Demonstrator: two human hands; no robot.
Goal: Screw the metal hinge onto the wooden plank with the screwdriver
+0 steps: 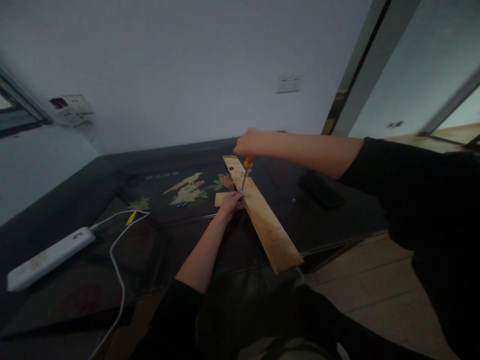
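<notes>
A screwdriver [245,175] with an orange-yellow handle stands nearly upright, its tip at a small pale piece [243,193] on a long wooden board [268,217]. My right hand [247,143] is closed round the top of the handle. Down at the board's left edge, my left hand [231,204] pinches the small pale piece beside the screwdriver tip; its exact kind is too small to tell. A short wooden piece [220,199] lies under or against the board, partly hidden by my left hand. The board slants from the back toward the table's front edge.
The dark table [180,240] has a bird-and-flower picture [187,190] on its top. A black flat object [321,190] lies to the right. At left are a white power strip [50,258], its cable [116,265] and a yellow tag [131,218]. A wall socket [289,83] is behind.
</notes>
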